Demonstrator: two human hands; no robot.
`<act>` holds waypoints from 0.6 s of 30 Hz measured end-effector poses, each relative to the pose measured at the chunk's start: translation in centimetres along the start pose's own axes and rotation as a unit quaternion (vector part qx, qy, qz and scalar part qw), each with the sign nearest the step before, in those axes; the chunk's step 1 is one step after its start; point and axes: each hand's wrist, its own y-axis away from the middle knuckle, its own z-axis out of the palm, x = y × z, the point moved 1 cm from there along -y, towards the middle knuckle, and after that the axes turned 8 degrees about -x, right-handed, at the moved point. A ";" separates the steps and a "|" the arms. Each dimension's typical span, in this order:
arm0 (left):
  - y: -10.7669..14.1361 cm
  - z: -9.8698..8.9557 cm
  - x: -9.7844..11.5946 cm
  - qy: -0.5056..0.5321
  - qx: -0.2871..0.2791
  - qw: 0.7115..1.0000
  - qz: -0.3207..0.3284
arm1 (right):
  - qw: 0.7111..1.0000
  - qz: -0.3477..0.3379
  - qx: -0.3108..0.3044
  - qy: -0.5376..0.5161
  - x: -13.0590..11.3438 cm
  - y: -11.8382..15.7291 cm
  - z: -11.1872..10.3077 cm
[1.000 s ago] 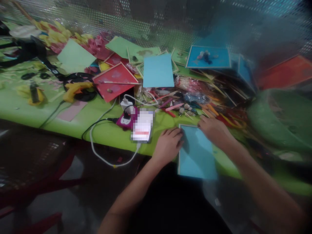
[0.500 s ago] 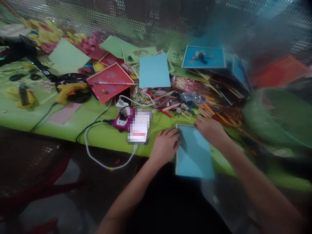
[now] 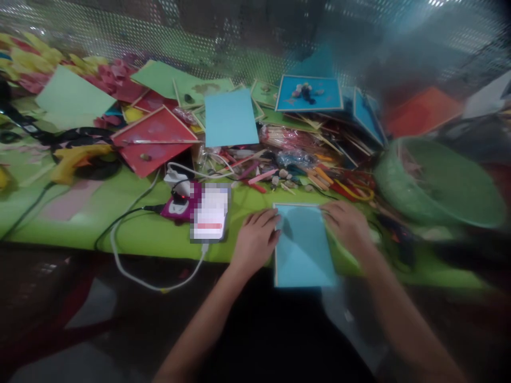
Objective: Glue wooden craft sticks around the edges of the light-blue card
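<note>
A blue card (image 3: 303, 250) with pale thin strips along its top and left edges lies at the table's front edge, its near end reaching past it. My left hand (image 3: 256, 236) is closed on the card's left edge, fingers bent over the strip near the top corner. At the top right corner, my right hand (image 3: 346, 226) pinches the card's edge; whether a strip lies under those fingertips I cannot tell. Left of my left hand lies a phone (image 3: 209, 213), its screen blurred out, with a white cable (image 3: 143, 286) plugged in.
A purple power strip (image 3: 175, 210) adjoins the phone. Behind are another blue card (image 3: 230, 117), a red framed card (image 3: 154, 141), a blue framed picture (image 3: 309, 93) and loose sticks and pebbles (image 3: 283, 175). A yellow glue gun (image 3: 77, 162) lies left; a green basin (image 3: 435, 186) stands right.
The view has turned right, so the table's contents sit further left. My right hand's fingertips have come down slightly onto the card's top right corner. My left hand stays at the left edge.
</note>
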 end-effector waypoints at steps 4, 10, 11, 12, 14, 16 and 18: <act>-0.2 -0.1 0.1 -0.013 -0.006 1.000 0.004 | 1.000 0.010 -0.007 0.003 -0.2 0.4 1.4; -1.2 -0.4 0.5 -0.047 -0.039 0.998 0.020 | 0.999 -0.006 0.011 0.038 -0.2 0.5 2.2; -1.4 -0.4 0.5 -0.055 -0.044 0.997 0.021 | 0.999 -0.008 0.011 0.042 -0.2 0.6 2.3; -1.6 -0.4 0.5 -0.062 -0.050 0.997 0.021 | 0.999 -0.008 0.012 0.045 -0.2 0.6 2.4; -1.8 -0.4 0.4 -0.075 -0.063 0.995 0.018 | 0.999 -0.010 0.016 0.047 -0.1 0.7 2.6; -2.0 -0.3 0.3 -0.085 -0.074 0.993 0.014 | 0.999 -0.012 0.021 0.047 -0.1 0.7 2.8; -2.1 -0.2 0.1 -0.091 -0.080 0.993 0.011 | 0.998 -0.014 0.021 0.049 0.0 0.7 2.9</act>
